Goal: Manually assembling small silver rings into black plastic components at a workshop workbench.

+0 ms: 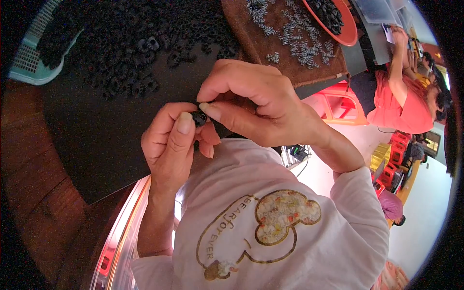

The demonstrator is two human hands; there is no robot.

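Observation:
My left hand (169, 137) pinches a small black round plastic part (198, 118) between thumb and fingers, with its hollow opening turned toward my right hand. My right hand (256, 104) has its thumb and index finger brought together at the edge of that part, the thumb tip touching it or very close. Whatever lies between those right fingertips, if anything, is too small to make out. Both hands are held over the near edge of the dark work surface (92, 159).
A heap of similar black parts (130, 58) covers the far left, beside a teal basket (36, 63). Small metal coil springs (307, 41) lie on a brown cloth (251, 43). A red bowl (348, 34) holds black pieces. A person in red (403, 106) works at the right, near a red stool (345, 104).

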